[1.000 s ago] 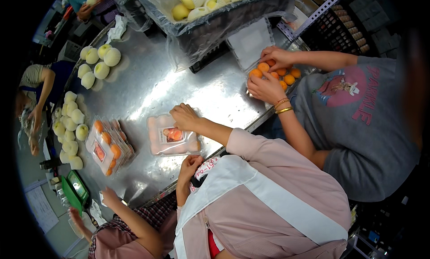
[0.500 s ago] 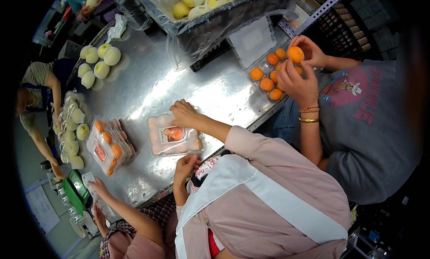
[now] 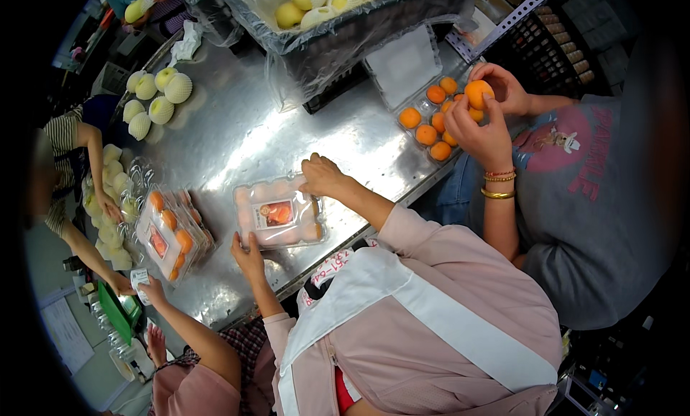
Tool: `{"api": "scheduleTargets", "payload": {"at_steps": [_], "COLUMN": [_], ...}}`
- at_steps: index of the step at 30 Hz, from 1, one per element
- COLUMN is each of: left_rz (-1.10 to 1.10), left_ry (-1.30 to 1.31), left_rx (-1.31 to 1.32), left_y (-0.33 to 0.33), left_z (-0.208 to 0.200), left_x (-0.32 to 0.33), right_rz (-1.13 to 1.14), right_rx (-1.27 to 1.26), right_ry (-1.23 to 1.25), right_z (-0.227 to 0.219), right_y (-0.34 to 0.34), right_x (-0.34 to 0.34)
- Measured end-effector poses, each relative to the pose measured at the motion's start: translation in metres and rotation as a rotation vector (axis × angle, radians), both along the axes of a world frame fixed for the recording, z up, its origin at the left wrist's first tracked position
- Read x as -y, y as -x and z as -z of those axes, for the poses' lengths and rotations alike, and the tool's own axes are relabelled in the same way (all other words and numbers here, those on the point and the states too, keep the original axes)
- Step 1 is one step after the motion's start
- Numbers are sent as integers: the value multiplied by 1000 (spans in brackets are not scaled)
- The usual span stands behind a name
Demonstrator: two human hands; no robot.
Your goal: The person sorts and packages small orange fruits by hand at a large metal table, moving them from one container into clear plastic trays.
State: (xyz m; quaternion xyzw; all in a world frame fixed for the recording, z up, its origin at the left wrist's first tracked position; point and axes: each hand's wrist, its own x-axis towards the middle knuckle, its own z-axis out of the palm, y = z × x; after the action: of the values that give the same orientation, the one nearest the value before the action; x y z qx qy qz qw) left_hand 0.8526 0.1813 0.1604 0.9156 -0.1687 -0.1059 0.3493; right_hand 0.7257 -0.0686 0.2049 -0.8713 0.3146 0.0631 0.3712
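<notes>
In front of me on the metal table lies a clear plastic fruit box (image 3: 269,232) with a picture label, its lid down over rows of round orange fruit. My right hand (image 3: 322,176) is at the box's far right corner, fingers curled in against the rim. Along the near left edge, my left hand (image 3: 248,258) has its fingers stretched apart, with the tips touching or very close to the box. Left of it stands a leaning stack of similar fruit boxes (image 3: 169,236). On my right, a co-worker's hands (image 3: 481,125) hold an orange fruit (image 3: 478,94) above an opened box of the same fruit.
A crate (image 3: 345,60) lined with plastic film holds pale fruit at the back. Several fruits in foam nets (image 3: 159,110) stand at the far left of the table (image 3: 201,146). Other people's hands work at the left, one holding a roll of labels (image 3: 140,281) beside a green device (image 3: 118,312).
My left hand has moved from the near right side to the box's near left edge. My right hand has slid off the lid's top to its far right corner.
</notes>
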Motion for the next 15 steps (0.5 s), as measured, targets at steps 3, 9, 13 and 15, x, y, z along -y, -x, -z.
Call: {"api": "scheduleTargets", "payload": {"at_steps": [3, 9, 13, 15], "left_rz": [-16, -15, -10, -19], "left_ry": [37, 127, 143, 119], "left_rx": [-19, 41, 29, 29], "left_y": [3, 3, 1, 2], "left_z": [-2, 12, 18, 13], "left_x": [0, -5, -2, -2], "right_rz": [-53, -37, -5, -1], "right_rx": [15, 11, -33, -29], "right_ry": [-45, -85, -77, -74], "right_z": [-4, 5, 0, -2], "right_y": [1, -2, 2, 2], "right_x": [5, 6, 7, 6]}}
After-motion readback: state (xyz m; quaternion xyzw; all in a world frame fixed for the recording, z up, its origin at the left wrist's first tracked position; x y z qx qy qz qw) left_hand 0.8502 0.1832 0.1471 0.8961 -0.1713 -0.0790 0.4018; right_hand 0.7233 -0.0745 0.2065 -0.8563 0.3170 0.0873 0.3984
